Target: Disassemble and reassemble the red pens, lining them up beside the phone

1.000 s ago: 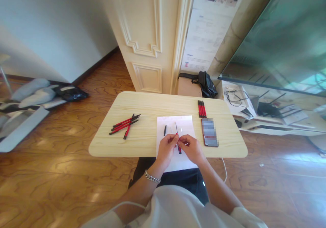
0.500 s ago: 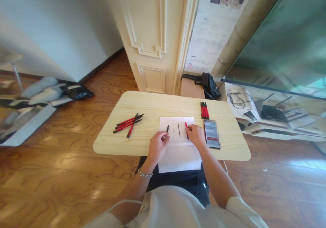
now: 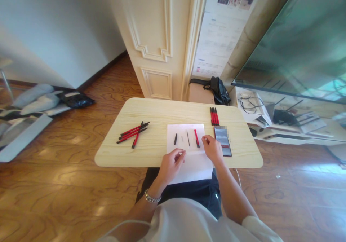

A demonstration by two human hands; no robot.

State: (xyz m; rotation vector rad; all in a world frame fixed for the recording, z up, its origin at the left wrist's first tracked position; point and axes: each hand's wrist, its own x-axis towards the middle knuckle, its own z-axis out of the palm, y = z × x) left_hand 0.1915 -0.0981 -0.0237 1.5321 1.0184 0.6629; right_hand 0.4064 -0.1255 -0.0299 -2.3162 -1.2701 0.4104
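Currently, red pen barrel (image 3: 196, 138) lies just left of nearer right grip (image 3: 212, 149), long axis fore-aft; right grip, left grip (image 3: 170, 164) loose, empty.

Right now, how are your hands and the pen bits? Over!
Left hand, right hand: nothing seen held. Red barrel, thin dark rod, black piece: lying apart on white paper. Phone near right hand; nothing seen covering those pieces.

On the tabletop (image 3: 162, 112), a paper sheet (image 3: 193, 166) bearing pen parts (image 3: 196, 138) lay between piled pens (image 3: 132, 134), left, and a phone (image 3: 223, 143), right, with lined-up pens (image 3: 214, 117) behind the phone.
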